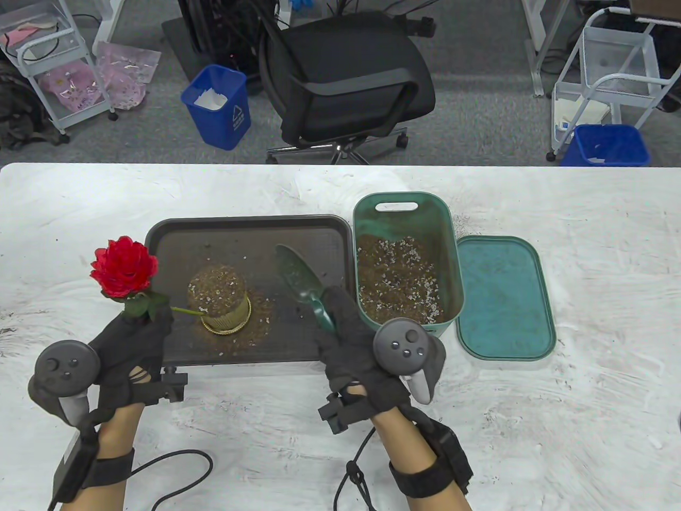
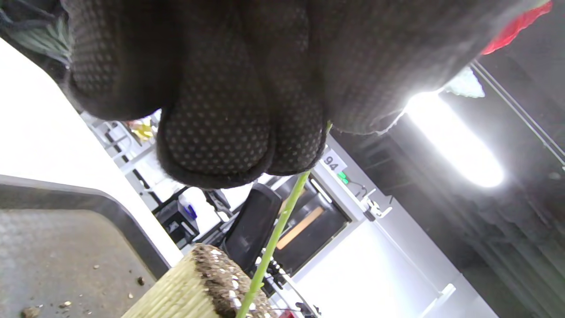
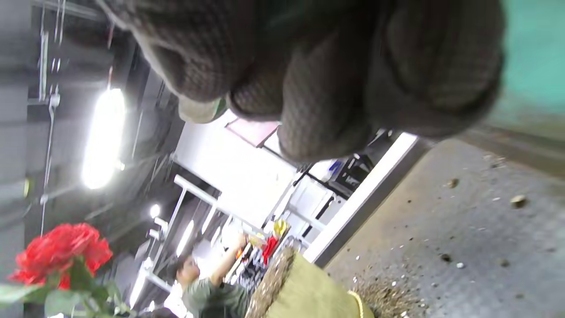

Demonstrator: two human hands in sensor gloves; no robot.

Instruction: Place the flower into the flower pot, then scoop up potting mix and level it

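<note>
The left hand [image 1: 130,340] pinches the green stem of the red artificial rose [image 1: 123,266], its grip clamped just below the leaves, apparently steadying the bloom while the stem's tip sits in the mix of the small ribbed yellow-green flower pot [image 1: 221,298] on the dark grey tray [image 1: 250,229]. The right hand [image 1: 362,356] clamps the green plastic trowel [image 1: 298,277], poised between the pot and the green tub of potting mix [image 1: 401,277], probably for scooping.
</note>
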